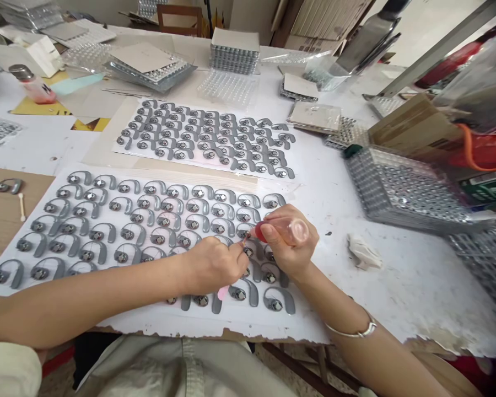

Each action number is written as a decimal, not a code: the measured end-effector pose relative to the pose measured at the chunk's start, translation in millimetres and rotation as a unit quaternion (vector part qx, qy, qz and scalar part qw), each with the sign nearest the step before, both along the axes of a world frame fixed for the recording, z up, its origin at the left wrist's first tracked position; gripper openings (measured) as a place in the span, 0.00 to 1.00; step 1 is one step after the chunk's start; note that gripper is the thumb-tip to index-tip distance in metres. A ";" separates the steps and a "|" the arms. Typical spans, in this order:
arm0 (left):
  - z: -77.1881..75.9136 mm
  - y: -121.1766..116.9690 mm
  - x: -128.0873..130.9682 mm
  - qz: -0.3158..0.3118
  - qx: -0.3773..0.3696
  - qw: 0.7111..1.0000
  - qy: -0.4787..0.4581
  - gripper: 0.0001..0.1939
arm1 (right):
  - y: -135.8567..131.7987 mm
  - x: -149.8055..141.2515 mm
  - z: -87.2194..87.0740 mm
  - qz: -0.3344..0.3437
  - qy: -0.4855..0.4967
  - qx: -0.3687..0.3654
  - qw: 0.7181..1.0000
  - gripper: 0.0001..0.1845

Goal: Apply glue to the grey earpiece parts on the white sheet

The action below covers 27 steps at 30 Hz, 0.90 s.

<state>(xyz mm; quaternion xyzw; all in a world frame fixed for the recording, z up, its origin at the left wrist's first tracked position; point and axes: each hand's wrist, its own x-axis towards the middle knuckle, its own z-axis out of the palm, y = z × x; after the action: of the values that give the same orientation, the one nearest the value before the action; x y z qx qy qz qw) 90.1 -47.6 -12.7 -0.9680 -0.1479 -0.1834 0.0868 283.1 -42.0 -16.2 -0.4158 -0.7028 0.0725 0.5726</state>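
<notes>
Rows of grey ear-hook earphone shells (155, 238), each with a round metallic part, lie on a white sheet (78, 165) before me. My right hand (295, 256) is wrapped round a small translucent squeeze bottle (291, 227) with a red neck, tilted so its nozzle points left and down at a shell. Reaching across the rows, my left hand (215, 264) is closed in a pinch beside that nozzle. From beneath it sticks out the pink end of a thin tool (222, 292); its kind is mostly hidden. The fingertips and nozzle nearly meet.
A second sheet of ear-hook shells (206, 135) lies behind. To the right are stacked clear trays (400, 187) and a crumpled white tissue (364, 251). On the left, a single shell (8, 186) and a cotton swab (22, 207) rest on cardboard. A pink bottle (33, 85) stands farther back.
</notes>
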 end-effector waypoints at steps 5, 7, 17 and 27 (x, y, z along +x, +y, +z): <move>0.0 0.8 -0.7 0.002 -0.014 1.000 0.002 0.08 | -0.9 -1.0 0.1 0.005 0.000 -0.008 1.000 0.07; -0.1 1.0 -1.0 0.000 -0.014 1.000 0.007 0.08 | -0.5 -1.2 -0.6 0.009 0.003 -0.002 1.000 0.06; 0.7 2.1 -1.0 0.000 -0.026 0.999 0.020 0.07 | -1.1 1.2 -1.8 -0.009 0.002 0.008 1.000 0.06; 0.5 2.1 -0.8 -0.003 -0.028 0.999 0.024 0.09 | -0.7 0.8 -4.9 -0.011 -0.002 0.012 1.000 0.06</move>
<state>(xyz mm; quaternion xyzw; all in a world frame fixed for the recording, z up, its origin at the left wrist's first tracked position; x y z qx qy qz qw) 89.3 -45.5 -12.2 -0.9745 -0.1485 -0.1564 0.0623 283.9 -42.7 -21.1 -0.4171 -0.7000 0.0571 0.5769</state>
